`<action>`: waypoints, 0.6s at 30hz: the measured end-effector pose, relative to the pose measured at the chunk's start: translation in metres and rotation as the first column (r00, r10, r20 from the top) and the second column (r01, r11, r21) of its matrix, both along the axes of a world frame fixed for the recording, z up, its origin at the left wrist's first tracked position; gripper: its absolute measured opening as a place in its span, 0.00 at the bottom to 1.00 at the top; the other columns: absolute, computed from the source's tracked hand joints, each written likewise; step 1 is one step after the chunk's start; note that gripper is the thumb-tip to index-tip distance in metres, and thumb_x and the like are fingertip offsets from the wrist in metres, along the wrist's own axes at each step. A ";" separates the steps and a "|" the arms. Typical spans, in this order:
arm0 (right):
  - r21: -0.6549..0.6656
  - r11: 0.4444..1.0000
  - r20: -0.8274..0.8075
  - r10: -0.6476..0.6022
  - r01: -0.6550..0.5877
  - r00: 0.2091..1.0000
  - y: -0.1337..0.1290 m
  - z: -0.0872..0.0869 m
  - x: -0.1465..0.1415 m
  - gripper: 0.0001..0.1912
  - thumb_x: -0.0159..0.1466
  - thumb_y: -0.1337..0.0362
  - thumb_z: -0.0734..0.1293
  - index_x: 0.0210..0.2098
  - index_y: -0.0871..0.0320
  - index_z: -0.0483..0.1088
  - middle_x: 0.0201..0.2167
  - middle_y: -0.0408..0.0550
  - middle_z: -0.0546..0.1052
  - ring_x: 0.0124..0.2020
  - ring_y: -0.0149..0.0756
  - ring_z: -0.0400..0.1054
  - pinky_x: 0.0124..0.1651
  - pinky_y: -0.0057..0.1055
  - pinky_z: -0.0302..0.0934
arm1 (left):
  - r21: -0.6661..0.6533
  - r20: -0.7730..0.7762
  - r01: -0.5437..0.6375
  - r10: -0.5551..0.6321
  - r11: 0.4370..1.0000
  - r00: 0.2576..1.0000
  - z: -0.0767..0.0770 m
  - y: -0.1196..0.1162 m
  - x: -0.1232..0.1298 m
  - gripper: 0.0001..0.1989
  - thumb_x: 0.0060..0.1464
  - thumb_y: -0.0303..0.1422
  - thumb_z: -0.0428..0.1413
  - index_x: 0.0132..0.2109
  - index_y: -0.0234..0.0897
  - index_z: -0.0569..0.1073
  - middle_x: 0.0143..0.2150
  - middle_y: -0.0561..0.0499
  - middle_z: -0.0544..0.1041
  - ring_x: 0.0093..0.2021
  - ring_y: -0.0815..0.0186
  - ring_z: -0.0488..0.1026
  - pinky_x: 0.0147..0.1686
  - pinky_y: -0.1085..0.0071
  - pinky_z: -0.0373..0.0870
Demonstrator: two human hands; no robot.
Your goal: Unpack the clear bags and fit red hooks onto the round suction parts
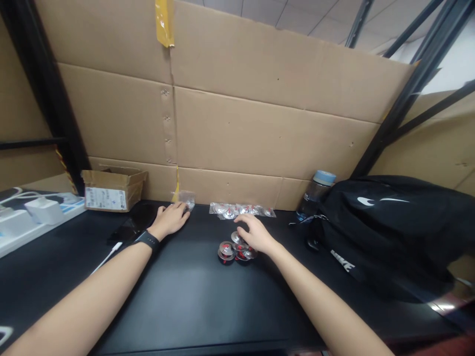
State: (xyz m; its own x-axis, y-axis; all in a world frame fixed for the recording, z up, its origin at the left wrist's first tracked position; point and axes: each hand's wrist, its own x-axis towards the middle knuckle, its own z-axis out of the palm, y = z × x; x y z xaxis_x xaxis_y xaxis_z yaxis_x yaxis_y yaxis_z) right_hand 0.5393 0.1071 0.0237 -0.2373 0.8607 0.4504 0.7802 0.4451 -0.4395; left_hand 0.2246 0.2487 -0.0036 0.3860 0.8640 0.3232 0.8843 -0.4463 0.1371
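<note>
Several shiny metal discs with red parts (226,250) are heaped at the middle of the black table. My right hand (255,233) is over the back of the heap, its fingers apart and curved, the fingertips close to the upper disc. Behind it lies a row of discs in clear plastic packets (229,211) along the cardboard wall. My left hand (172,219), with a dark band at the wrist, rests on the table at the front of a clear plastic bag (188,199). Its fingers are bent downward, and what is under them is hidden.
An open cardboard box (111,190) and a dark phone (135,222) with a white cable stand left, beside a white power strip (70,210). On the right are a bottle with a blue lid (315,195) and a large black bag (393,237). Cardboard (260,133) walls the back.
</note>
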 end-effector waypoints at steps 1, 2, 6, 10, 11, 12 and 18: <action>-0.018 1.000 0.049 -0.001 0.002 0.999 0.008 -0.002 -0.001 0.15 0.64 0.67 0.64 0.50 0.54 0.72 0.53 0.52 0.74 0.57 0.44 0.66 0.60 0.44 0.57 | -0.007 -0.009 0.011 -0.011 1.000 1.000 -0.002 0.002 0.000 0.20 0.65 0.43 0.43 0.56 0.42 0.70 0.61 0.41 0.71 0.58 0.50 0.68 0.54 0.48 0.59; -0.035 0.999 0.098 -0.002 0.006 0.995 0.017 -0.003 -0.002 0.18 0.64 0.67 0.64 0.53 0.55 0.71 0.56 0.53 0.73 0.60 0.45 0.64 0.62 0.45 0.56 | -0.011 -0.018 0.018 -0.018 1.000 1.000 -0.003 0.003 -0.001 0.20 0.65 0.43 0.43 0.56 0.43 0.70 0.62 0.42 0.70 0.59 0.50 0.67 0.54 0.48 0.58; -0.078 0.996 0.268 -0.022 0.045 0.963 0.048 -0.004 -0.011 0.27 0.62 0.67 0.66 0.62 0.58 0.66 0.66 0.56 0.64 0.66 0.47 0.57 0.67 0.46 0.49 | -0.008 -0.023 0.032 -0.032 0.999 0.999 -0.007 0.006 -0.001 0.21 0.66 0.43 0.42 0.58 0.44 0.70 0.66 0.45 0.66 0.63 0.50 0.63 0.56 0.48 0.58; -0.107 0.989 0.338 -0.056 0.097 0.939 0.065 0.000 -0.023 0.29 0.61 0.66 0.67 0.63 0.57 0.64 0.65 0.56 0.66 0.65 0.50 0.58 0.64 0.48 0.52 | 0.009 -0.017 0.034 -0.034 0.999 0.999 -0.006 0.002 0.001 0.20 0.65 0.42 0.44 0.58 0.44 0.71 0.66 0.44 0.67 0.62 0.50 0.63 0.55 0.49 0.59; -0.105 0.989 0.343 -0.062 0.104 0.937 0.066 0.001 -0.025 0.29 0.61 0.66 0.67 0.62 0.57 0.65 0.63 0.57 0.68 0.63 0.51 0.60 0.63 0.49 0.53 | 0.028 -0.019 0.035 -0.035 0.999 0.999 -0.005 0.000 0.001 0.20 0.65 0.41 0.45 0.58 0.44 0.71 0.64 0.44 0.68 0.62 0.50 0.64 0.55 0.49 0.59; -0.102 0.989 0.348 -0.065 0.107 0.935 0.067 0.001 -0.026 0.28 0.61 0.67 0.67 0.61 0.57 0.65 0.62 0.57 0.69 0.62 0.51 0.61 0.62 0.49 0.54 | 0.054 -0.023 0.037 -0.036 0.998 0.999 -0.003 -0.002 0.001 0.19 0.65 0.41 0.46 0.58 0.43 0.71 0.63 0.43 0.70 0.61 0.50 0.65 0.54 0.50 0.59; -0.137 0.989 0.261 0.083 -0.048 0.962 0.053 0.008 -0.021 0.19 0.62 0.71 0.68 0.53 0.58 0.71 0.46 0.54 0.79 0.48 0.43 0.71 0.53 0.37 0.60 | 0.222 -0.004 0.117 -0.119 0.968 0.993 0.016 -0.025 0.013 0.14 0.64 0.37 0.48 0.50 0.41 0.74 0.53 0.42 0.76 0.56 0.51 0.68 0.53 0.52 0.59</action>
